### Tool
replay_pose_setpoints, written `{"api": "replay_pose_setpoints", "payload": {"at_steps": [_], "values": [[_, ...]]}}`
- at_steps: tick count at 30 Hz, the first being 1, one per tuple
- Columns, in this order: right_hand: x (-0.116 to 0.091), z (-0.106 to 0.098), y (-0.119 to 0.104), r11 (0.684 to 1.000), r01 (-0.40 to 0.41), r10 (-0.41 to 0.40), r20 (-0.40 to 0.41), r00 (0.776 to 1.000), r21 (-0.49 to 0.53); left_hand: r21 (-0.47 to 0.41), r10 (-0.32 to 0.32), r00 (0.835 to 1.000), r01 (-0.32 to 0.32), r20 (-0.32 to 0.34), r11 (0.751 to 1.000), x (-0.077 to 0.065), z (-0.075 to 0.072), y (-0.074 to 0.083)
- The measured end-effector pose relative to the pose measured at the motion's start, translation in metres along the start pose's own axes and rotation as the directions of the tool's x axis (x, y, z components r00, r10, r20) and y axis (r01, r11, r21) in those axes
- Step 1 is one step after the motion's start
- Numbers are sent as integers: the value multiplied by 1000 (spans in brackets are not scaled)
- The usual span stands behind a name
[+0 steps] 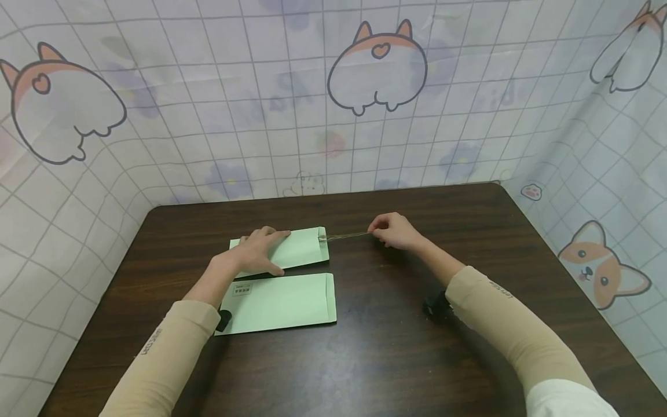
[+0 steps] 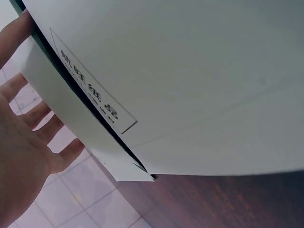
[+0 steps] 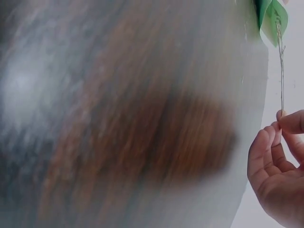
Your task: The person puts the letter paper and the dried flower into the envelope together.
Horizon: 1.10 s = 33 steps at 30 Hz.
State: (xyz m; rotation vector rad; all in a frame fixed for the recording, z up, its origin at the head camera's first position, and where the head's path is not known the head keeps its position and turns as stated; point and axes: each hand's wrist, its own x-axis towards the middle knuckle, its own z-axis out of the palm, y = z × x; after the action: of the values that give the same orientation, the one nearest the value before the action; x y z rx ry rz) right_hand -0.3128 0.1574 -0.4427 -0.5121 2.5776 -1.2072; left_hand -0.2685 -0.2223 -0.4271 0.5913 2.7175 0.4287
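Two pale green envelopes lie one behind the other. Over the left part of the far envelope (image 1: 297, 247), my left hand (image 1: 255, 252) rests with fingers spread, its thumb reaching toward the near envelope (image 1: 281, 304). A thin straw-coloured strand (image 1: 344, 236) runs out of the far envelope's right end, frayed or doubled there. My right hand (image 1: 394, 230) pinches the strand's other end between thumb and fingertips, and it stretches nearly straight between them. In the right wrist view the strand (image 3: 282, 71) comes from a bulging green envelope mouth (image 3: 273, 21).
The dark wood table (image 1: 375, 359) meets a tiled-pattern cloth wall (image 1: 292, 145) with cartoon corgis behind and at both sides. A small printed box (image 1: 242, 289) marks the near envelope's upper left corner. Black wrist cameras show at both cuffs.
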Motion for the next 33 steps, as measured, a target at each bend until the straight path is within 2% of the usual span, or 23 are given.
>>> {"api": "replay_pose_setpoints", "payload": {"at_steps": [33], "values": [[14,31,-20,997,72,-71,47,996,-29,2,1,1000,-1,-3,1000,-1,3,-2]]}}
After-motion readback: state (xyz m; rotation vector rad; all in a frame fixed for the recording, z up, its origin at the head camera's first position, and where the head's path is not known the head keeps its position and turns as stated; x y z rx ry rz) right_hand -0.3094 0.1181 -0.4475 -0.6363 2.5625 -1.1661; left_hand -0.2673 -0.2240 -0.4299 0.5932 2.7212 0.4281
